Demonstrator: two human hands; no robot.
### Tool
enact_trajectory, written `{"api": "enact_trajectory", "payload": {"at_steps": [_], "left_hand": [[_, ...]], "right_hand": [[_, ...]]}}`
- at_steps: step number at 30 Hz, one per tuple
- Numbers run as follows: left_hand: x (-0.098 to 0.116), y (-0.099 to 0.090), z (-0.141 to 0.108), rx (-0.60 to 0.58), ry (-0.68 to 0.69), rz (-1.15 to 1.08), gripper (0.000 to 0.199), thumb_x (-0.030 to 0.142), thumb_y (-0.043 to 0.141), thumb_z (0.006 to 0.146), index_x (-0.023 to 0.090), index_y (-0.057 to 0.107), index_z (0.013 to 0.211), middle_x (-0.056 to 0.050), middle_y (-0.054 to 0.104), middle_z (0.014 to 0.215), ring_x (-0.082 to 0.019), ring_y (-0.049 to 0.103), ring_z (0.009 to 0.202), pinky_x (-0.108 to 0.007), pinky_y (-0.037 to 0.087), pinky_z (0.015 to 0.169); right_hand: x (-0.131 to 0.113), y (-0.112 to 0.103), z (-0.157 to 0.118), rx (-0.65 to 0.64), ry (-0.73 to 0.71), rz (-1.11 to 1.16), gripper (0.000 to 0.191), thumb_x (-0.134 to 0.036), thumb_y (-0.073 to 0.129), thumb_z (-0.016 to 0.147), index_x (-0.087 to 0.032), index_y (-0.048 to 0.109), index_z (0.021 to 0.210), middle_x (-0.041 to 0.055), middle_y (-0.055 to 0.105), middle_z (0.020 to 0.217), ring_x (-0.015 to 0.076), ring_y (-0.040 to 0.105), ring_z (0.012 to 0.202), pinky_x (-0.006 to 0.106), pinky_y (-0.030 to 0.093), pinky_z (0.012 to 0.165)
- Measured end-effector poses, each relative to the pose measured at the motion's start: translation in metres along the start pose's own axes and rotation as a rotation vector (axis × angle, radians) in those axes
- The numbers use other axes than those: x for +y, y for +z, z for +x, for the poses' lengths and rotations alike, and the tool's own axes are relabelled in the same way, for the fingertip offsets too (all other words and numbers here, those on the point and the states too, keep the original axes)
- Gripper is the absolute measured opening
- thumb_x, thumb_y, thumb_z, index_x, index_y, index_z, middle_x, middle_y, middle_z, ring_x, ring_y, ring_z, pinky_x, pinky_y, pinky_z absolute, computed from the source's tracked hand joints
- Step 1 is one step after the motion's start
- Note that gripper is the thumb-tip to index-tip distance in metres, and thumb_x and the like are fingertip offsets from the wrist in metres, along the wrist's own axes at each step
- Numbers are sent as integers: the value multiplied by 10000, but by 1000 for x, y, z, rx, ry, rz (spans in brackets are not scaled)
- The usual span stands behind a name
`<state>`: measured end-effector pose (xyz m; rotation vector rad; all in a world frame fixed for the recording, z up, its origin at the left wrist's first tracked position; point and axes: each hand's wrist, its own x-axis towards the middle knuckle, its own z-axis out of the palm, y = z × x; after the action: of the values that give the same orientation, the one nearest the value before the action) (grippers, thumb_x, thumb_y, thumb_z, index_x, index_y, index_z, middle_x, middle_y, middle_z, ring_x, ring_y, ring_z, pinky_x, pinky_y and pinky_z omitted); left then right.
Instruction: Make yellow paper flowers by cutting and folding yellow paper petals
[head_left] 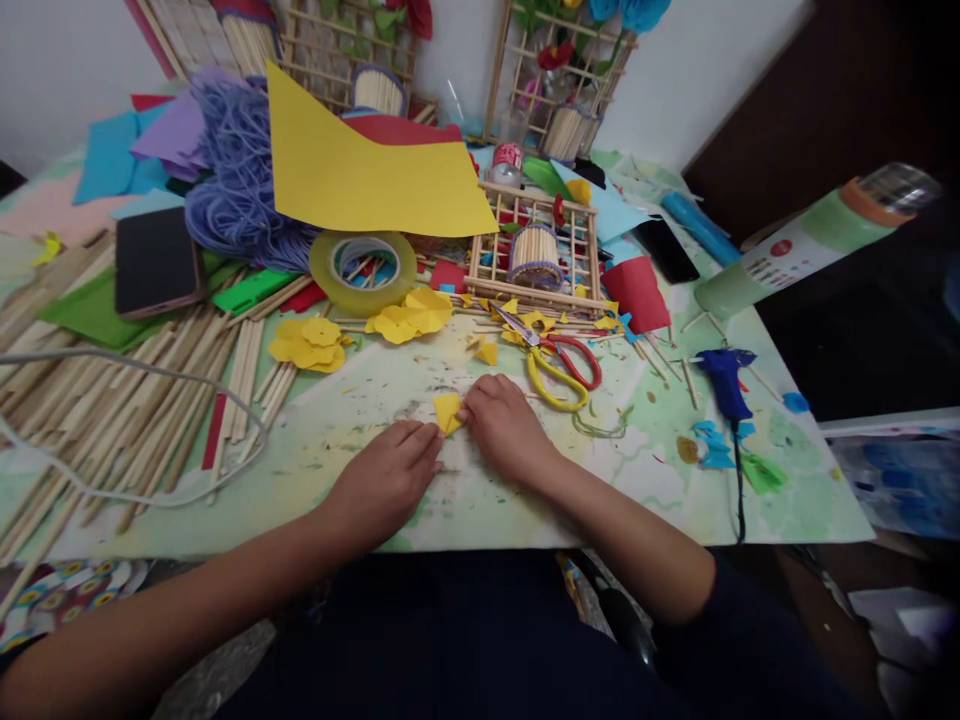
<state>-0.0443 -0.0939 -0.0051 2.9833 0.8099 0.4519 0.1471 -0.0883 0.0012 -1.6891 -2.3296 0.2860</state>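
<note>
A small folded piece of yellow paper (448,412) is at the middle of the table's near part, between my two hands. My left hand (390,478) has its fingers pressed together on the paper's lower left edge. On the right side, my right hand (504,425) pinches the paper with curled fingers. Scissors (551,362) with red and yellow handles lie just beyond my right hand. Yellow paper flowers (409,316) and yellow scraps (486,350) rest behind the folded piece.
Wooden sticks (161,400) and a white cable (135,498) cover the left. Behind are a tape roll (319,270), a yellow sheet (367,175), blue cord (232,160) and a stick frame (487,270). A glue gun (724,385) and bottle (802,250) stand right.
</note>
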Motion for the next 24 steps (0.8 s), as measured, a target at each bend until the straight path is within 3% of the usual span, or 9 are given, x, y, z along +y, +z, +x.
{"api": "enact_trajectory", "payload": {"at_steps": [5,11,18,24], "left_hand": [[0,-1,1,16,40,49,225,157,447,888,36,607,990,-190,629,969,-258,571,926,-420,493,837],[0,-1,0,8,41,74,242,169,450,887,25,605,1003,-191,625,975,-259,562,929,-423,483,852],[0,-1,0,-13,38,77,251,185,430,900,53,600,1028,-180,624,1004,-257,559,944,-434,477,861],[-1,1,-3,25,53,77,242,158,465,879,36,602,1037,-190,628,1005,-263,573,946,-448,467,881]], "right_hand": [[2,0,0,1,5,59,153,-151,452,872,-173,592,815,54,551,876,192,445,857,320,357,797],[4,-5,-1,-5,-5,142,201,-188,408,895,-169,589,809,53,549,877,184,450,858,320,353,802],[8,-13,-13,-3,-220,212,359,-497,539,816,-152,593,900,88,538,970,216,440,926,358,353,834],[12,-2,-12,14,-239,237,212,-290,476,900,-171,650,878,71,601,883,189,478,888,331,366,794]]}}
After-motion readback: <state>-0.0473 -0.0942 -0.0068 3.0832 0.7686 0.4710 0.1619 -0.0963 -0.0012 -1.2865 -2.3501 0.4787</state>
